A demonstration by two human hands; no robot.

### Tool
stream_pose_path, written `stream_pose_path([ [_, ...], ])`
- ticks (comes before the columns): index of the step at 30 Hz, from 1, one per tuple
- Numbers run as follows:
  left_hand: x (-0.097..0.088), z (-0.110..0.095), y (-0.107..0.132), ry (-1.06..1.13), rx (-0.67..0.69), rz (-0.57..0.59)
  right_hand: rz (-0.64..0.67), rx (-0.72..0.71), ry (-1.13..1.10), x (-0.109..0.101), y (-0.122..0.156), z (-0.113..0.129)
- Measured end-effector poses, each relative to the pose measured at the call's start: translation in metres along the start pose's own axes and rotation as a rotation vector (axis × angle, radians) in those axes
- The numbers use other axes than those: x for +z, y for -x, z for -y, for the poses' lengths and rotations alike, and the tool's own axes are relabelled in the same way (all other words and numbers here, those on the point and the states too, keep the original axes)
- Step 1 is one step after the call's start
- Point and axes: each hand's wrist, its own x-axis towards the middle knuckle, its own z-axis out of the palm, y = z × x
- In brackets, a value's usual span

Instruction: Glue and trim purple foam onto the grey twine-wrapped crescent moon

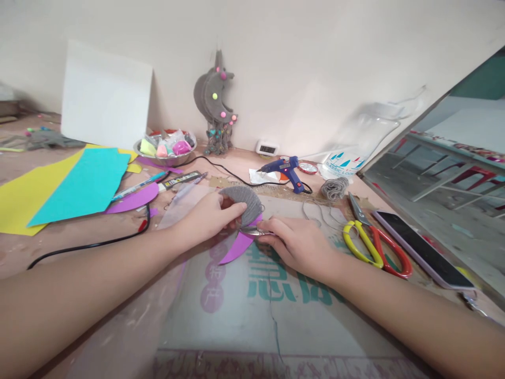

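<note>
Near the middle of the frame the left hand (211, 216) is curled around a crescent-shaped piece (243, 208) whose upper part is wrapped in grey yarn and whose lower tip is still bare purple foam, thumb and fingers pinching the wound edge. The right hand (294, 245) is closed in a pinch on a small metal tool (252, 230), which looks like a pair of snips or tweezers, its tip lying against the crescent just where the grey wrapping ends. Both rest on a flattened cardboard sheet (252, 295) with green print in the lower centre. This reads as the wrapping stage, with the yarn being trimmed or tucked at the boundary; the next move seems to call for a firm hold on the last turn so that it does not slacken. Right of centre lie a ball of grey yarn (334, 188), a blue glue gun (284, 169), yellow and red scissors (374, 247) and a phone (422, 247). At upper centre a finished grey moon ornament (216, 100) leans on the wall, with coloured foam sheets (74, 187) at left.
</note>
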Motion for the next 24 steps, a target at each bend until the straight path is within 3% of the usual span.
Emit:
stream_pose_path([
  [8,0.0007,-0.0014,0.0011,-0.029,-0.012,-0.004,-0.01,-0.007,-0.01,0.0012,0.0007,-0.0012],
  [18,-0.0008,0.0035,-0.0011,-0.022,0.001,-0.01,-0.197,0.026,-0.182,-0.0023,0.0053,-0.0035],
  [21,-0.0007,0.0047,-0.0027,0.017,0.014,-0.011,-0.176,0.069,-0.199,-0.003,0.0067,-0.0045],
  [24,-0.0004,0.0056,-0.0042,0.105,0.021,0.0,-0.139,0.015,-0.217,-0.0041,0.0064,-0.0053],
])
